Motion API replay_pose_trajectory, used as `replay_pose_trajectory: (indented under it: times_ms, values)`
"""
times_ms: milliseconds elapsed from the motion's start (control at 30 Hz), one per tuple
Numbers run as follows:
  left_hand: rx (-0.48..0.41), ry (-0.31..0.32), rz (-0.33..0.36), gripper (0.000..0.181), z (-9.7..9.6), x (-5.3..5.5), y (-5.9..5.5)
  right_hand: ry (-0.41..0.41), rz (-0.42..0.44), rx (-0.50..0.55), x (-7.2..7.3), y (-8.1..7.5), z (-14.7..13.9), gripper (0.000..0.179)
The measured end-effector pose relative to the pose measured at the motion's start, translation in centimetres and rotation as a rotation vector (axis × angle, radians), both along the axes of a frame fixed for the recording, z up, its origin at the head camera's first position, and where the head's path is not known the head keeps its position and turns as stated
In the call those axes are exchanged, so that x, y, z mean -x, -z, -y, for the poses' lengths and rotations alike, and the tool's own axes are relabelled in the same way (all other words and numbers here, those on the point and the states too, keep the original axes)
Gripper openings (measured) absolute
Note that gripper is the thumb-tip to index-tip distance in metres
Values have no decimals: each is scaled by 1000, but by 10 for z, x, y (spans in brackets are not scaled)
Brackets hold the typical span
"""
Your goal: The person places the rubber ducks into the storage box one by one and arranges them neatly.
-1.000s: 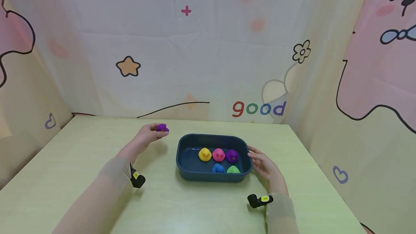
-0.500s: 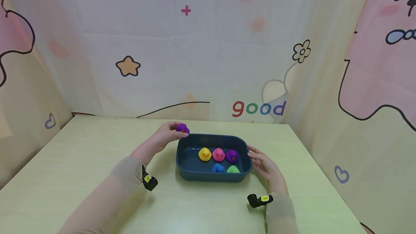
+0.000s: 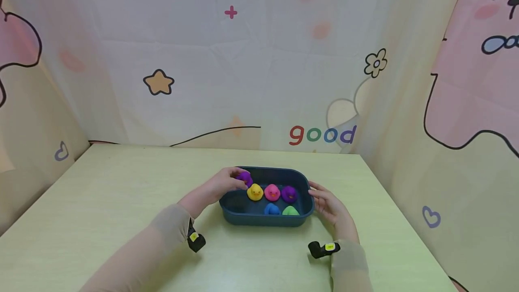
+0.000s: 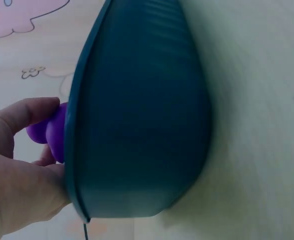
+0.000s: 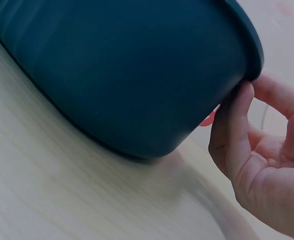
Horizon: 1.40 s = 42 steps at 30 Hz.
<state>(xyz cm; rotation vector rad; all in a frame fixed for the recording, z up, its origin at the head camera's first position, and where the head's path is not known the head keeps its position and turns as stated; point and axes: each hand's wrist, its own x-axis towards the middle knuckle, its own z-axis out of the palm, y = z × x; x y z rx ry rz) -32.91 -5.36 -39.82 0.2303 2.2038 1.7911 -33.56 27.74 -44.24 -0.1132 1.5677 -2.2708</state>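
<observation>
Thumb and fingers of my left hand (image 3: 224,182) grip a purple rubber duck (image 3: 245,178) over the left end of a dark blue tray (image 3: 267,221). In the left wrist view the tray's rim partly hides this duck (image 4: 46,129). Inside the tray sit a yellow duck (image 3: 255,192), a pink duck (image 3: 272,192) and another purple duck (image 3: 289,194) in a row. In front of them, a blue duck (image 3: 272,209) and a green duck (image 3: 290,211) are partly hidden by the near wall. My right hand (image 3: 330,206) holds the tray's right end at the rim, fingers against the outer wall.
The tray stands on a pale wooden table (image 3: 121,193). A printed cloth backdrop (image 3: 259,66) rises behind the table and along its sides. Each wrist carries a small black camera, the left camera (image 3: 196,240) in front of the tray's left end.
My left hand has carried the purple duck rightward from beside the tray, over its left rim, and lowered it toward the inside. My right hand and the tray have stayed in place.
</observation>
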Motion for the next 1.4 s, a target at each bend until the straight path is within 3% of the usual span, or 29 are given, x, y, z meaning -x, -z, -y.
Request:
replay_pose_trajectory:
  times_ms: [133, 300, 633, 967, 1400]
  values:
    - [62, 34, -17, 48, -7, -5, 5, -10, -6, -2, -3, -3, 1, 44]
    - [228, 58, -74, 45, -17, -9, 10, -6, 5, 10, -4, -4, 1, 32]
    - [420, 135, -110, 38, -27, -11, 12, -17, -16, 20, -3, -2, 0, 29]
    - [560, 121, -213, 33, -39, -14, 17, -20, -15, 38, -2, -1, 0, 27]
    - [679, 112, -239, 24, -45, -15, 19, 0, -1, 25, -3, -1, 1, 27]
